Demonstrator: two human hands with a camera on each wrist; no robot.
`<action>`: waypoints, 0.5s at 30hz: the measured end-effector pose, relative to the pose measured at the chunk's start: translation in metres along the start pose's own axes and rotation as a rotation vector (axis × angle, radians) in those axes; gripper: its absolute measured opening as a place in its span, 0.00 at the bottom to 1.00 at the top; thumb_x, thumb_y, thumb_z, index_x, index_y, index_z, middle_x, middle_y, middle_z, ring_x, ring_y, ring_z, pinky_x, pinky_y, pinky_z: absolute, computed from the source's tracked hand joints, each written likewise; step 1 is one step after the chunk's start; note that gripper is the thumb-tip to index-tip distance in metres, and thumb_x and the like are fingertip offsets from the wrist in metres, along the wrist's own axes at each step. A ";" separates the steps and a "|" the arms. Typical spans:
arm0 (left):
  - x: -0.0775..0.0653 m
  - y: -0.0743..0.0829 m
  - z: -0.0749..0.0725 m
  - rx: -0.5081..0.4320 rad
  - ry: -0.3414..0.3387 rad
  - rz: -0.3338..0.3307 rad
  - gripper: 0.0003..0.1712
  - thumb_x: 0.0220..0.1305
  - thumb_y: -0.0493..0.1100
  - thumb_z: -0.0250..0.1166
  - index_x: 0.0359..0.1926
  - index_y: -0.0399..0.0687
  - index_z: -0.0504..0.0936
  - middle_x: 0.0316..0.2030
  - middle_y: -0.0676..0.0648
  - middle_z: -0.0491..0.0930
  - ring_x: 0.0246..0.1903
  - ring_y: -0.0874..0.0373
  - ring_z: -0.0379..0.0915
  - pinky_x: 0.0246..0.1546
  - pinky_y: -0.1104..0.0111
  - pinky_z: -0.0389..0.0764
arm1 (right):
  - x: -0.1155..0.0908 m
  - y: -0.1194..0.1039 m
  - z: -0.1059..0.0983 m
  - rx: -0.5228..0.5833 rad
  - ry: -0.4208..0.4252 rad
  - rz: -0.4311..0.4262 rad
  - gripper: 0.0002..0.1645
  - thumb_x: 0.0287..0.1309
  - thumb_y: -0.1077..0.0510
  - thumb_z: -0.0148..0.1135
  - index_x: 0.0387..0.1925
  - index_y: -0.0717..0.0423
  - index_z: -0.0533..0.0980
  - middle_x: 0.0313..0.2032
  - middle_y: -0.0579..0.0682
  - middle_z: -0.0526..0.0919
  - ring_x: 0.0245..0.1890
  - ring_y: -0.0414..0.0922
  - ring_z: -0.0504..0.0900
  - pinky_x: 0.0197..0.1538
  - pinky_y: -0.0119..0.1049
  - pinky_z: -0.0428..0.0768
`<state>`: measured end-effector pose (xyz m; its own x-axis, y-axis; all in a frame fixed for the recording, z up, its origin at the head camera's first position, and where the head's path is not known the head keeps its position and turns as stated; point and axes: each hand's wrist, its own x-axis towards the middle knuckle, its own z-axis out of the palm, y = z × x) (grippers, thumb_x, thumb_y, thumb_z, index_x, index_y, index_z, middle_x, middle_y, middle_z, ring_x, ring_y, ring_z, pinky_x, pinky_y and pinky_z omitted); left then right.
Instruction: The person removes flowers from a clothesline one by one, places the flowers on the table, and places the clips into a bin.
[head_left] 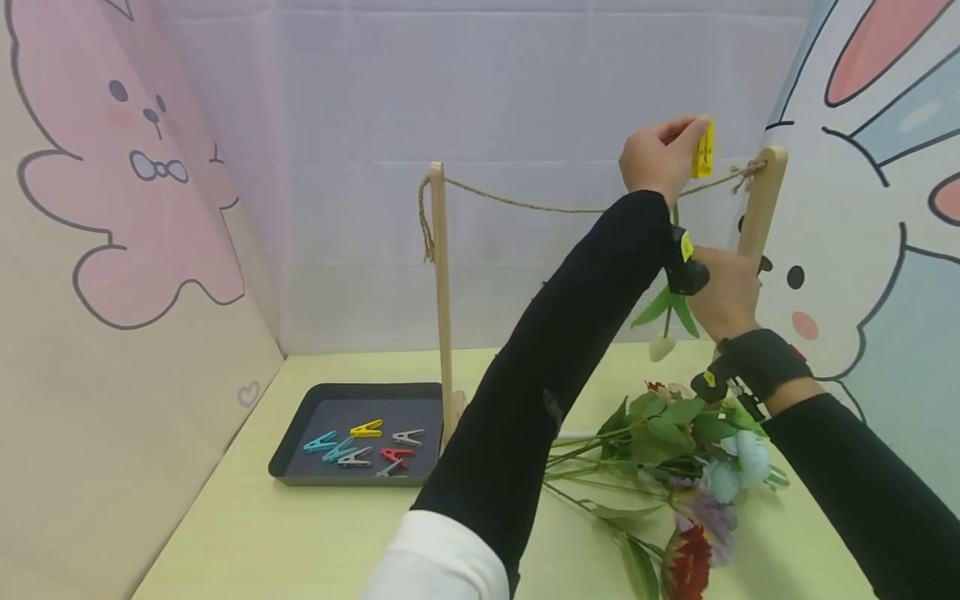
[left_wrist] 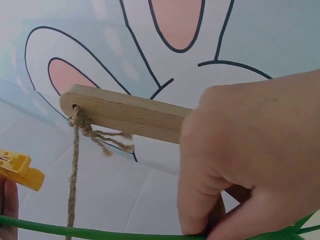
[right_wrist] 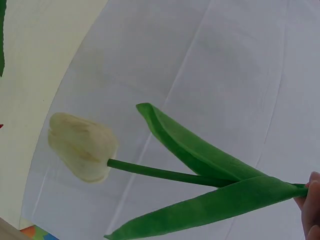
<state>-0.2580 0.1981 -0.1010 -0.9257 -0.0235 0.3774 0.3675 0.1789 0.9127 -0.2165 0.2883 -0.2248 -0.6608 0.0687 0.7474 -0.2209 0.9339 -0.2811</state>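
My left hand pinches a yellow clothespin above the twine line, close to the right post. The same clothespin shows at the left edge of the left wrist view, with fingertips below it. Lower down, my right hand pinches the green stem of a white tulip, which hangs head down. In the left wrist view the right hand has thumb and finger on the stem, which crosses the twine. Bloom and two long leaves fill the right wrist view.
Wooden posts stand left and right, with the twine knotted at their tops. A dark tray holds several clothespins at the left. Loose artificial flowers lie on the table below the hands. Cartoon panels flank both sides.
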 end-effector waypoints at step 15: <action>-0.012 -0.040 -0.106 -0.276 -0.117 0.315 0.16 0.62 0.43 0.60 0.49 0.41 0.80 0.45 0.45 0.81 0.43 0.66 0.73 0.49 0.85 0.69 | -0.015 -0.019 -0.009 -0.094 0.118 -0.469 0.09 0.50 0.64 0.64 0.36 0.64 0.80 0.23 0.60 0.79 0.13 0.54 0.73 0.10 0.44 0.66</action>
<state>-0.2519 0.0865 -0.1259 -0.7626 0.1045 0.6384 0.6290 -0.1106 0.7695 -0.1962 0.2722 -0.2250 -0.4182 -0.3328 0.8452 -0.4058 0.9009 0.1540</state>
